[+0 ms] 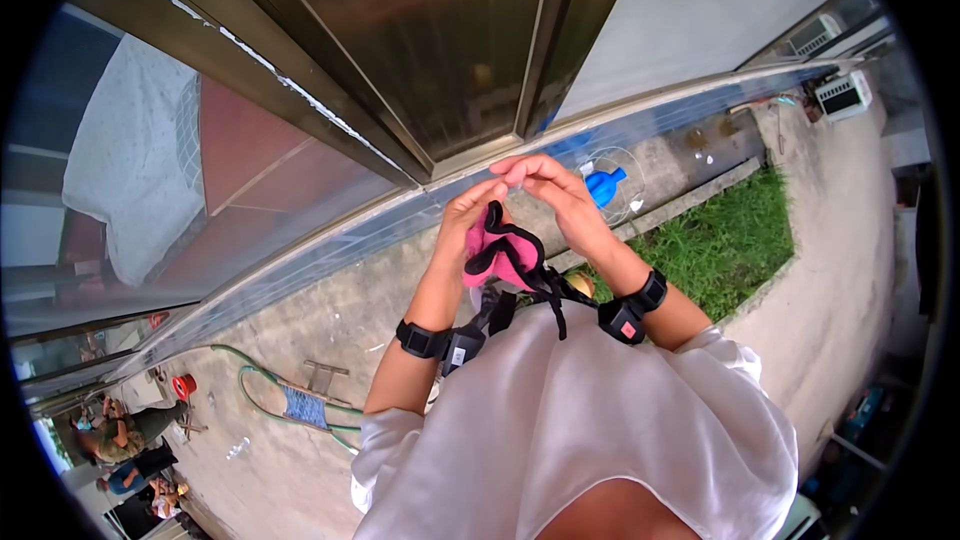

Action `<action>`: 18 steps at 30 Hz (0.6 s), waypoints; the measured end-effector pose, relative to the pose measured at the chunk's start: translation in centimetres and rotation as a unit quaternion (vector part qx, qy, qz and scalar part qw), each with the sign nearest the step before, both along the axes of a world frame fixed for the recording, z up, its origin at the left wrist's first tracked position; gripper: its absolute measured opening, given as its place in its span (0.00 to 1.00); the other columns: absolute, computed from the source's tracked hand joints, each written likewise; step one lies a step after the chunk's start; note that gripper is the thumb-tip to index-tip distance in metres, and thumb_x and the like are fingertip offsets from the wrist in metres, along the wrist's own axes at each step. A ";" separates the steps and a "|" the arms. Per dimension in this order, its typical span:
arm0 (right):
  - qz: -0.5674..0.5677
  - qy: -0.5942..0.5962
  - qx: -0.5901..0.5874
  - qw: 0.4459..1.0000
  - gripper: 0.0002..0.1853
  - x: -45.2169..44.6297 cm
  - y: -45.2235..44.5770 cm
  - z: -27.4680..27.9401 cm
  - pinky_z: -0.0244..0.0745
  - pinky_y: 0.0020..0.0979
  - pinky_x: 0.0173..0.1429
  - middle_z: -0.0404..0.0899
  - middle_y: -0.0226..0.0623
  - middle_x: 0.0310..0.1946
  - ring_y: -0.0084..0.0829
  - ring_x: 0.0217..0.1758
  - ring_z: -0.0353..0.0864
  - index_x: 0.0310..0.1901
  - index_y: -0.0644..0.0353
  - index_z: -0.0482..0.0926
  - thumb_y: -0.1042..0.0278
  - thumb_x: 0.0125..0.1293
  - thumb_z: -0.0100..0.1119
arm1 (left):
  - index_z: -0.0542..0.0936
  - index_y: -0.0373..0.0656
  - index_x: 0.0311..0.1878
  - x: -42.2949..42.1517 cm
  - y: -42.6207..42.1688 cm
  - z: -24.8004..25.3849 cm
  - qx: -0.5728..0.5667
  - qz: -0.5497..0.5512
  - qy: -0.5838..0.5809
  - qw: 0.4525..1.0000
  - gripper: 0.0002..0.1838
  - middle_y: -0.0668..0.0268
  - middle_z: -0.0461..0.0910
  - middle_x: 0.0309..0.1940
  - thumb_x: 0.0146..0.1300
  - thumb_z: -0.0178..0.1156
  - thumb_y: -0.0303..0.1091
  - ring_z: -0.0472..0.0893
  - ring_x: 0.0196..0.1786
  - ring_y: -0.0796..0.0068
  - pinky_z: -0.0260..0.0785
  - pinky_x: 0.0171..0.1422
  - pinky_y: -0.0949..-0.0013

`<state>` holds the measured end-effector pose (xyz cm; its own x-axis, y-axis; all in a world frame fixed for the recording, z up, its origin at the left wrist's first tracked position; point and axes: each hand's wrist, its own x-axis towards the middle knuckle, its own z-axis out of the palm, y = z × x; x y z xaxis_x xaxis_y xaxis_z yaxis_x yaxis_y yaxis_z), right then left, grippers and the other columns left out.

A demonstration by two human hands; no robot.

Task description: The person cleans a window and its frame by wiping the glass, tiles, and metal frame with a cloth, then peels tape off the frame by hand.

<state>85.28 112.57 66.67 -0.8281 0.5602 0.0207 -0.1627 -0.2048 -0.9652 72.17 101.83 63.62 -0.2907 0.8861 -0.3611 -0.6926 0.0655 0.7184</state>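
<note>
My left hand (474, 208) is closed at the top edge of a bunched pink cloth item with black trim (508, 252), which hangs below its fingers. A wavy black edge runs down the cloth, and dark straps hang beneath it near my shirt. My right hand (553, 188) has its fingers bent and meeting the fingertips of the left. Whatever lies between those fingertips is too small to make out. Each forearm wears a black strapped device, the left one (425, 340) and the right one (632, 312).
A brown-framed glass door (420, 50) stands right in front. Below are a blue plastic bottle (604, 186), a grass bed (720, 240) with a concrete curb, and a green hose (245, 380) on the ground. Several people (125, 440) are at the lower left.
</note>
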 end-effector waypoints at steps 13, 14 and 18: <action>-0.011 0.004 -0.023 1.000 0.06 -1.3 -0.6 -0.7 0.64 0.33 0.68 0.78 0.38 0.56 0.27 0.61 0.73 0.41 0.57 0.76 0.77 0.70 0.49 | 0.84 0.38 0.52 0.1 -1.1 0.0 -0.016 0.056 0.222 0.973 0.12 0.70 0.84 0.32 0.66 0.65 0.28 0.79 0.29 0.84 0.72 0.35 0.79; -0.010 0.003 -0.023 1.000 0.06 -1.3 -0.6 -0.8 0.64 0.33 0.68 0.78 0.38 0.56 0.27 0.61 0.73 0.41 0.57 0.76 0.77 0.70 0.49 | 0.84 0.38 0.52 0.0 -1.2 0.0 -0.034 0.059 0.194 0.979 0.12 0.71 0.84 0.32 0.66 0.64 0.27 0.79 0.30 0.85 0.72 0.36 0.80; 0.001 0.011 -0.021 1.000 0.06 -1.6 -0.6 -0.7 0.64 0.34 0.68 0.78 0.38 0.56 0.27 0.61 0.73 0.40 0.57 0.76 0.78 0.69 0.49 | 0.84 0.38 0.51 0.4 -1.1 0.7 0.006 0.089 0.270 0.959 0.11 0.76 0.80 0.25 0.66 0.64 0.27 0.73 0.26 0.91 0.64 0.30 0.83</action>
<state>83.71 111.94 65.98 -0.8285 0.5598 0.0158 -0.1834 -0.2446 -0.9521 72.53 100.73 64.37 -0.5791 0.8084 -0.1056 -0.2194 -0.0298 0.9752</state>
